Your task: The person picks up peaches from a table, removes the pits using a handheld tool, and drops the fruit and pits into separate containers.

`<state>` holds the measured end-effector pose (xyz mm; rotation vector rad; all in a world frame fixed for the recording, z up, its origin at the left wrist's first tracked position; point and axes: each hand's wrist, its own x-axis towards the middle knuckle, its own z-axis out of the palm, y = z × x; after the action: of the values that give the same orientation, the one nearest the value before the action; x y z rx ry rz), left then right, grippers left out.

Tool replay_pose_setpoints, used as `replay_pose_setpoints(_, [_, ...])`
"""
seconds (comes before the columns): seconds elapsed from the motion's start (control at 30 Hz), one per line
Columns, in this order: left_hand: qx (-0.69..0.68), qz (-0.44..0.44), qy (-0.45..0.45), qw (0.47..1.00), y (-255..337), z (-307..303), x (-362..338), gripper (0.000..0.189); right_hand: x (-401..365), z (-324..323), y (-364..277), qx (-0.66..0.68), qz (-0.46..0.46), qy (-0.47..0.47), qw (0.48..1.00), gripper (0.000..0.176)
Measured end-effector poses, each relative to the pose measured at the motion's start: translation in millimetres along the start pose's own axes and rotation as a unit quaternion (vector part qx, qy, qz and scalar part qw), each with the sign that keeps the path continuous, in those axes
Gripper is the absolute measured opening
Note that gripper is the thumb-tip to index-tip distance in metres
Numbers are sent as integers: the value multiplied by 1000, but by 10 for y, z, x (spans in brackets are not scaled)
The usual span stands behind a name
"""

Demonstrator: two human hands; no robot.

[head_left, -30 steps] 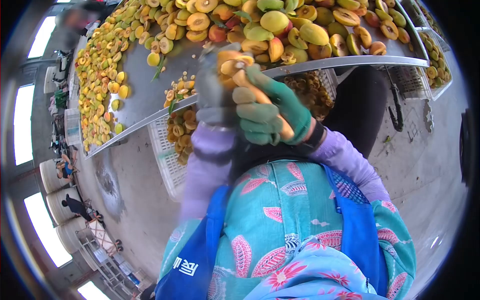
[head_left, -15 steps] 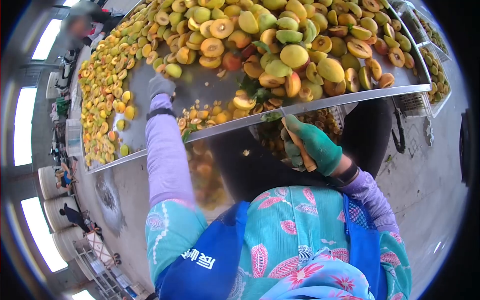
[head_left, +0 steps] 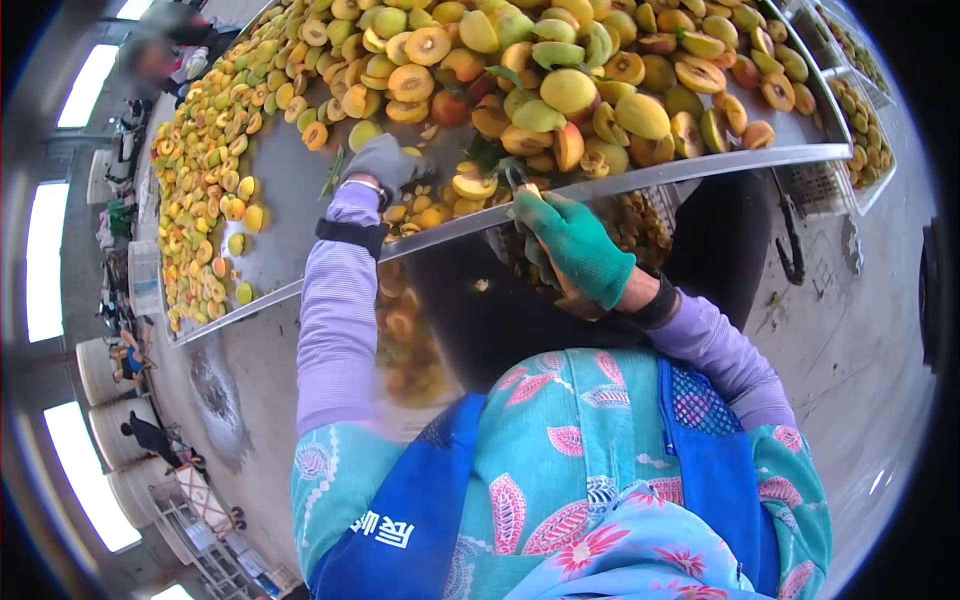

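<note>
My left hand (head_left: 385,163), in a grey glove, is over the metal tray (head_left: 285,190) near its front rim. Its fingers are curled and slightly blurred, with a small yellowish piece at the fingertips that I cannot make out. Yellow-green halved fruits (head_left: 408,83), like plums or apricots, lie just beyond it, and small orange pieces (head_left: 430,218) lie beside it. My right hand (head_left: 578,250), in a green glove, is closed around a wooden-handled tool (head_left: 578,302) at the rim. The tool's dark, thin metal end points toward the fruit and looks curved.
The tray's raised front rim (head_left: 620,188) runs across in front of me. Below it, a container of dark fruit pieces (head_left: 640,232) sits between my legs. Crates of fruit (head_left: 868,135) stand at right. Large white tubs (head_left: 115,430) and other people are farther off at left.
My left hand has moved right along the tray, toward my right hand. My right hand has risen to the rim with the tool. The view has shifted slightly.
</note>
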<state>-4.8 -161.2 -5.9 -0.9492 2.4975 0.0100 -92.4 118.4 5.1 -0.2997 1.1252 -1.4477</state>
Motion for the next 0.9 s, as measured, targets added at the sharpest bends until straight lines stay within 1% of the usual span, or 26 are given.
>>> replay_pose_setpoints(0.03, [-4, 39, -78, 996, -45, 2, 5, 55, -13, -31, -2, 10, 1, 6, 1000, 27])
replay_pose_setpoints(0.07, [-231, 49, -43, 971, 3, -29, -161, 52, 10, -47, 5, -2, 15, 23, 1000, 29])
replay_pose_setpoints(0.1, [-445, 54, -10, 894, 36, -10, -412, 50, 66, -66, 68, -87, -85, 38, 992, 30])
replay_pose_setpoints(0.13, [-635, 52, 24, 770, 59, 7, -638, 49, 139, -74, 173, -169, -181, 51, 967, 32])
replay_pose_setpoints(0.17, [-694, 100, 45, 712, 149, 24, -822, 50, 182, -66, 232, -252, -272, 63, 927, 34])
replay_pose_setpoints(0.2, [-748, 147, 68, 644, 317, 56, -982, 52, 179, -39, 178, -267, -213, 29, 939, 41])
replay_pose_setpoints(0.23, [-795, 194, 91, 568, 480, 98, -1069, 54, 176, -10, 151, -307, -221, 26, 925, 41])
replay_pose_setpoints(0.3, [-892, 200, 48, 404, 743, 227, -1107, 48, 149, 32, 103, -387, -232, 24, 892, 43])
replay_pose_setpoints(0.33, [-928, 198, 25, 315, 860, 298, -1115, 45, 89, 44, 33, -397, -212, 12, 893, 46])
replay_pose_setpoints(0.43, [-946, 131, 58, 290, 1130, 423, -1080, 41, 37, -42, 67, -392, -202, 10, 898, 49])
replay_pose_setpoints(0.47, [-929, 120, 77, 342, 1187, 411, -1043, 35, 22, -68, 82, -396, -199, 17, 896, 44])
replay_pose_setpoints(0.53, [-924, 116, 66, 357, 1237, 401, -995, 34, 9, -105, 130, -403, -196, 30, 893, 36])
replay_pose_setpoints(0.57, [-922, 115, 61, 365, 1259, 390, -987, 33, 22, -121, 170, -401, -205, 34, 892, 37])
replay_pose_setpoints(0.63, [-896, 139, 135, 399, 1358, 348, -1008, 32, 63, -134, 245, -401, -223, 38, 888, 38])
replay_pose_setpoints(0.67, [-881, 149, 173, 414, 1406, 318, -1031, 32, 51, -113, 249, -364, -228, 51, 902, 41])
replay_pose_setpoints(0.73, [-858, 136, 204, 452, 1461, 244, -1069, 32, 8, -36, 283, -290, -231, 75, 926, 47])
replay_pose_setpoints(0.77, [-845, 128, 220, 469, 1490, 222, -1080, 32, 14, -9, 316, -251, -220, 61, 941, 46])
replay_pose_setpoints(0.8, [-852, 118, 231, 455, 1529, 212, -1074, 31, 39, 12, 344, -212, -211, 49, 953, 45])
replay_pose_setpoints(0.83, [-852, 129, 226, 454, 1527, 203, -1067, 30, 62, 14, 345, -172, -203, 38, 963, 44])
replay_pose_setpoints(0.9, [-852, 148, 212, 455, 1506, 218, -1084, 30, 58, -50, 338, -164, -163, 18, 973, 44])
